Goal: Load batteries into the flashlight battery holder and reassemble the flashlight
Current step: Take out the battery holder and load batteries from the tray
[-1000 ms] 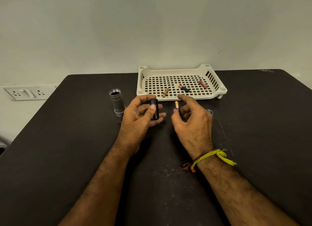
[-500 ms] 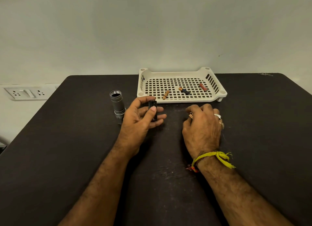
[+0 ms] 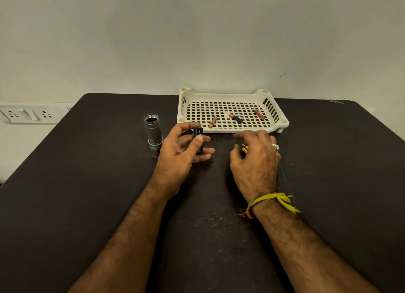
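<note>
My left hand [image 3: 182, 152] holds the black battery holder [image 3: 198, 139] upright between thumb and fingers, just in front of the tray. My right hand [image 3: 255, 161] is curled palm-down on the table to its right, with the copper tips of batteries [image 3: 244, 148] showing under its fingers. The grey flashlight body [image 3: 152, 129] stands upright on the table left of my left hand, its threaded open end up. Three batteries lie in the white tray [image 3: 271, 128]: a copper battery [image 3: 212, 122], a black and copper battery [image 3: 236, 118] and a red battery [image 3: 259, 114].
The black table [image 3: 87, 205] runs to a pale wall behind the tray. A white socket panel [image 3: 26, 115] sits on the wall at far left. A yellow thread band [image 3: 274, 199] is on my right wrist and a ring on one finger.
My right hand dropped from beside the holder, where it pinched a battery, down to the table on the right and turned palm-down. My left hand kept the holder in place.
</note>
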